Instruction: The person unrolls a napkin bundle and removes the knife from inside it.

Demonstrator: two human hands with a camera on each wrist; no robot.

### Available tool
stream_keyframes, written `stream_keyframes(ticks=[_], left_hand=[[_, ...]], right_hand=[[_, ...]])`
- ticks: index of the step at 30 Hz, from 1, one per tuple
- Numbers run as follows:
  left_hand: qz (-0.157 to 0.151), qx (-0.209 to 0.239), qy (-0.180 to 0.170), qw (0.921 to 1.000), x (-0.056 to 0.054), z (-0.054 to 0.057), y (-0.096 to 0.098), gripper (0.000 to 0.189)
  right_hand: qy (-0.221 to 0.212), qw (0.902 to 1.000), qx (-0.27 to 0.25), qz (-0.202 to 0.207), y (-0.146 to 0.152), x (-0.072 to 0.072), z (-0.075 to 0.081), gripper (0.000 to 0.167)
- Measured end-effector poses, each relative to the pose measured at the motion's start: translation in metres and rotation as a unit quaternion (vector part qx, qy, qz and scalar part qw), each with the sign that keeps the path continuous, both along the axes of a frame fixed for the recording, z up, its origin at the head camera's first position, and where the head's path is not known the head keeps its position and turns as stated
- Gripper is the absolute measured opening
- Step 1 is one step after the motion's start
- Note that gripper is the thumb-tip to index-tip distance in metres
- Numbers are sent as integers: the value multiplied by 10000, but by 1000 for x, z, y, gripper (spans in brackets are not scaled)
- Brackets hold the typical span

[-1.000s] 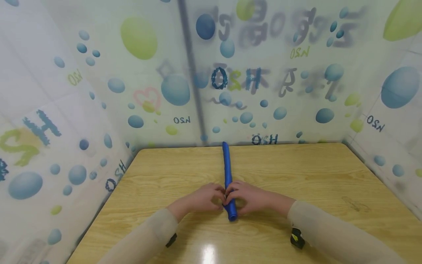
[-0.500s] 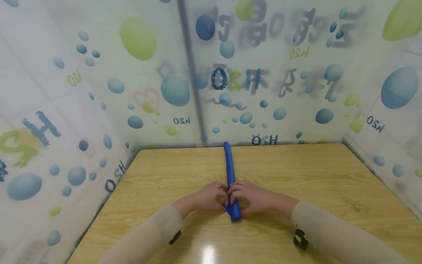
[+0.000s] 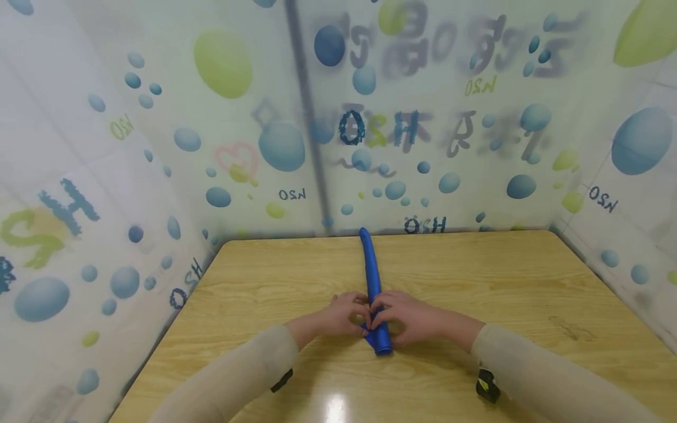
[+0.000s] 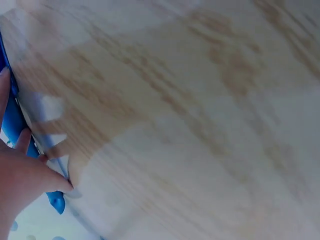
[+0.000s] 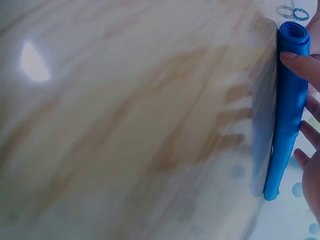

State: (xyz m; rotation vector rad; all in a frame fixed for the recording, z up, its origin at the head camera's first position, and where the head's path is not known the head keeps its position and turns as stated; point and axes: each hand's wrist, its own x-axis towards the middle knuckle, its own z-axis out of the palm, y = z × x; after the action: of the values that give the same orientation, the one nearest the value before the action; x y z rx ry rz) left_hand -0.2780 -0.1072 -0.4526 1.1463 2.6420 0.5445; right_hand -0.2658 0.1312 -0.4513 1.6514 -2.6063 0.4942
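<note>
Blue roll (image 3: 372,273) farther right, between left hand (image 3: 345,315) and right hand (image 3: 409,317)

Pale walls (image 3: 439,126) with blue and green dots (image 3: 282,147) and lettering (image 3: 378,128) enclose a glossy wood-grain table (image 3: 476,276) on three sides.

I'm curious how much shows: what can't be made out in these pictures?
- Head: part of the blue roll, covered by the right grip.
- Head: grey wall writing, too blurred to read.
- Left wrist: one end of the blue roll, beyond the left edge.
- Right wrist: right grip, cropped by right edge.
</note>
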Motion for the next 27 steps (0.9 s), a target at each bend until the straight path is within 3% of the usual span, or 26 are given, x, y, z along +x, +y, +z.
stream_keyframes(ticks=[6, 11, 14, 19, 27], left_hand=[[194, -393, -12, 9990, -3, -2, 0, 14], [197, -302, -316, 9989, -6, -4, -3, 17], [234, -209, -550, 9980, -7, -6, -5, 18], [251, -93, -777, 9966, -11, -8, -6, 20], [268, -130, -1019, 9944, -13, -4, -2, 20]], right_hand=[[-131, 9999, -81, 44, 3, -1, -2, 37], [-659, 9975, -235, 17, 0, 0, 1, 35], [-721, 9970, -245, 119, -4, -1, 4, 30], [-746, 9966, -112, 333, -7, -4, 4, 40], [-980, 9949, -4, 246, -5, -8, 1, 34]])
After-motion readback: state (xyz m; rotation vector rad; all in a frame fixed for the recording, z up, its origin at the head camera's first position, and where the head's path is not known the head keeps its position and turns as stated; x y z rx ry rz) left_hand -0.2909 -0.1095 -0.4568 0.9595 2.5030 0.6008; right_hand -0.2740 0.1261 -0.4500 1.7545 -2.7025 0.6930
